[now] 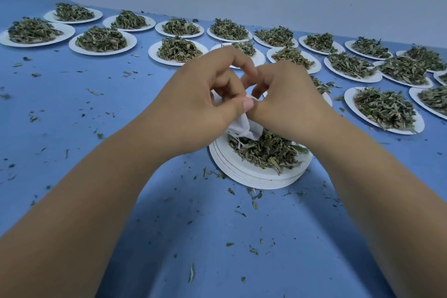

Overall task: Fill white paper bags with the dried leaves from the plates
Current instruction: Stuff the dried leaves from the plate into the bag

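One blue bench (121, 109) carried it all: heaped plates (101, 42) lined its far edge, and a stack of plates (244, 174) bearing loose dried leaves (266, 152) sat nearer the middle. Above that stack were the left hand (200, 101) and right hand (290, 104), fingers curled, both pinching the mouth of a white paper bag (245, 126). It hung between them, down by the leaves. It looked featherlight, limp and easily torn, so best held by the rim, I'd say.

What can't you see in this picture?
Head view:
- Bag opening and contents: covered by left hand and right hand.
- Plate behind the hands: mostly hidden by them.
- Far-right plate: cut by the edge.
- Stack plate count: rims too thin.
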A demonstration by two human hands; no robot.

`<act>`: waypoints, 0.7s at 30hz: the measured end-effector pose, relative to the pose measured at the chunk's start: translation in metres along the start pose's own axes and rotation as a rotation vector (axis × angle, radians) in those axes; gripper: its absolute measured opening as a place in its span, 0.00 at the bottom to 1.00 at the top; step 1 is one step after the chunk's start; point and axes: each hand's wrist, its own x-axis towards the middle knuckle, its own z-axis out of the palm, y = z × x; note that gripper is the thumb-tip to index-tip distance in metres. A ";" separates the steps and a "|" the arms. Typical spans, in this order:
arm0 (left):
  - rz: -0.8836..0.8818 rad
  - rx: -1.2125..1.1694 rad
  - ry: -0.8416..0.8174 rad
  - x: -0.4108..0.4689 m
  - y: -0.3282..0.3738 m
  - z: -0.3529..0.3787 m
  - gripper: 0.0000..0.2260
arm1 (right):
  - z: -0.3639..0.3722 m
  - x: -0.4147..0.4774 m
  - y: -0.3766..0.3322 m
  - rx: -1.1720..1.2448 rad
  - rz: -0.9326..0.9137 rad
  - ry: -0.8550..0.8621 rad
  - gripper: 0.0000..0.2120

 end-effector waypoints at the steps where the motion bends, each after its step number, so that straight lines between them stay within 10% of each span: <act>1: 0.003 -0.008 -0.006 0.000 0.000 0.001 0.12 | 0.002 0.001 0.000 -0.017 -0.001 -0.005 0.09; 9: -0.085 0.093 0.080 0.003 -0.012 -0.009 0.10 | -0.014 0.001 -0.001 0.163 -0.029 -0.201 0.12; 21: 0.033 -0.002 -0.022 -0.002 0.003 -0.004 0.05 | 0.005 0.000 -0.013 -0.056 0.054 0.103 0.04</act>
